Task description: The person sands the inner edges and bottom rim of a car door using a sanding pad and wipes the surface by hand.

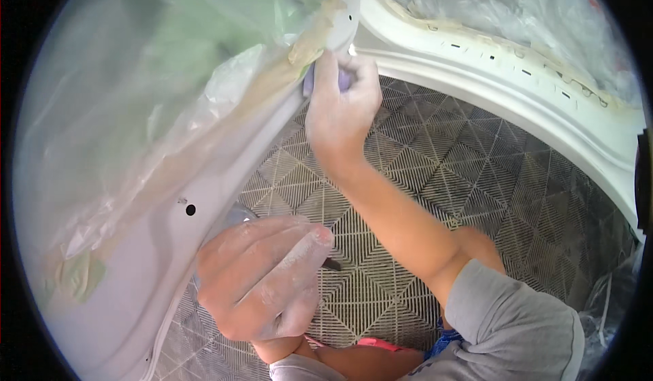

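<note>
My right hand (343, 106), whitened with dust, is closed round a purple pad (345, 80). It presses the pad at the upper edge of a white car-body panel (211, 177), near the corner where it meets a curved white frame. Lower down, my left hand (265, 275) is closed beside the panel's near edge, also dusty, with its fingers curled. Whatever it holds, if anything, is hidden. A small dark piece (331, 264) shows just past its fingers; I cannot tell whether it belongs to the hand or lies beyond.
Clear plastic film (136, 95) covers the panel's left side, edged with tan masking tape (262, 75). The white frame (544, 102) curves along the right, with more film (503, 7) behind it. A grey ridged tile floor (435, 163) lies below.
</note>
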The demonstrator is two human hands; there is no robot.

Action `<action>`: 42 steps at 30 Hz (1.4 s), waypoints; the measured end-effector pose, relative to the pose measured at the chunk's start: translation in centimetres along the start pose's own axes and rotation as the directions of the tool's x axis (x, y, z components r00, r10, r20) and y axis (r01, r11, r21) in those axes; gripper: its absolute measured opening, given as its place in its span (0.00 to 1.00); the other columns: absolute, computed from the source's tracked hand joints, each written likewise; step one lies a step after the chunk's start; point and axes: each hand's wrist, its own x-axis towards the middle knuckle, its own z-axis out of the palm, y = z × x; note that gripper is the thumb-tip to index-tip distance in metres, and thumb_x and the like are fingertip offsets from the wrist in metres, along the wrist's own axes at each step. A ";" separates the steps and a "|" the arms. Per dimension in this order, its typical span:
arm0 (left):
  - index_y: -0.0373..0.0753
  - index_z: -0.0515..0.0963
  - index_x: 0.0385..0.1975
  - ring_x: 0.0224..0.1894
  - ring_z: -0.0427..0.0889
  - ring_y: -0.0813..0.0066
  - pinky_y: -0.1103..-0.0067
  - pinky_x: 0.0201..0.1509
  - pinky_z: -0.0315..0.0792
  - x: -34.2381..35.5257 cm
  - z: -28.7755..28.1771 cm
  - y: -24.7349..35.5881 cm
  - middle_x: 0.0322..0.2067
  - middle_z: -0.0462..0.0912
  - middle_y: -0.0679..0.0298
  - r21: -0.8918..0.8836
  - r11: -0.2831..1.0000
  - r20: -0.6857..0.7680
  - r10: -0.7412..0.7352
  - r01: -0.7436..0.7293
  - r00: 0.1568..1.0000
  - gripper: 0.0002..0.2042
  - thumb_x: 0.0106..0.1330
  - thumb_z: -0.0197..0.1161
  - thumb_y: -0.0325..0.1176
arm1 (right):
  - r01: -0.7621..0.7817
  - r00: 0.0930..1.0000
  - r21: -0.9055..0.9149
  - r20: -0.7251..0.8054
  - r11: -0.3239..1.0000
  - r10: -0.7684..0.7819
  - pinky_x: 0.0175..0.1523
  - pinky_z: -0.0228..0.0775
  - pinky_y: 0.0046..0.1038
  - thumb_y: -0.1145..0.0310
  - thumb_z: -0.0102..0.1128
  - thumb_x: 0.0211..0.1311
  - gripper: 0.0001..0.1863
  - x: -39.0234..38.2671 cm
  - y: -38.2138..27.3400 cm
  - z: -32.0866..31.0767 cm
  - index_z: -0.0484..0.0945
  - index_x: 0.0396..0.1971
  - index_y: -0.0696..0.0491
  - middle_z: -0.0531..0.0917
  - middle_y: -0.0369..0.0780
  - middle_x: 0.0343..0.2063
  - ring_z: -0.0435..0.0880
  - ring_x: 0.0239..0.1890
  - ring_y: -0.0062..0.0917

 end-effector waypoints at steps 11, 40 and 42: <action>0.31 0.84 0.23 0.16 0.82 0.65 0.79 0.18 0.74 -0.1 1.4 -0.7 0.15 0.81 0.56 0.060 0.992 -0.041 0.115 -0.113 0.993 0.12 0.39 0.61 0.30 | 0.184 0.970 -0.331 -0.092 0.926 -0.225 0.38 0.72 0.34 0.67 0.57 0.68 0.11 4.3 1.7 -1.3 0.70 0.37 0.60 0.79 0.42 0.25 0.79 0.27 0.29; 0.35 0.84 0.25 0.18 0.83 0.65 0.77 0.23 0.76 -0.1 5.3 -1.0 0.16 0.82 0.60 0.013 0.999 -0.129 -0.030 0.032 0.991 0.08 0.55 0.63 0.32 | 0.167 0.980 -0.476 -0.014 0.863 -0.197 0.46 0.67 0.42 0.62 0.60 0.66 0.12 4.6 2.2 -1.9 0.77 0.33 0.57 0.82 0.44 0.28 0.79 0.33 0.39; 0.35 0.84 0.27 0.18 0.82 0.65 0.77 0.22 0.76 0.3 6.1 -1.1 0.16 0.82 0.60 -0.003 1.000 -0.118 -0.009 0.008 0.993 0.09 0.58 0.63 0.34 | 0.377 0.920 -0.419 0.067 0.826 -0.386 0.48 0.63 0.42 0.62 0.60 0.66 0.12 4.7 2.0 -2.3 0.76 0.34 0.57 0.80 0.45 0.28 0.77 0.35 0.40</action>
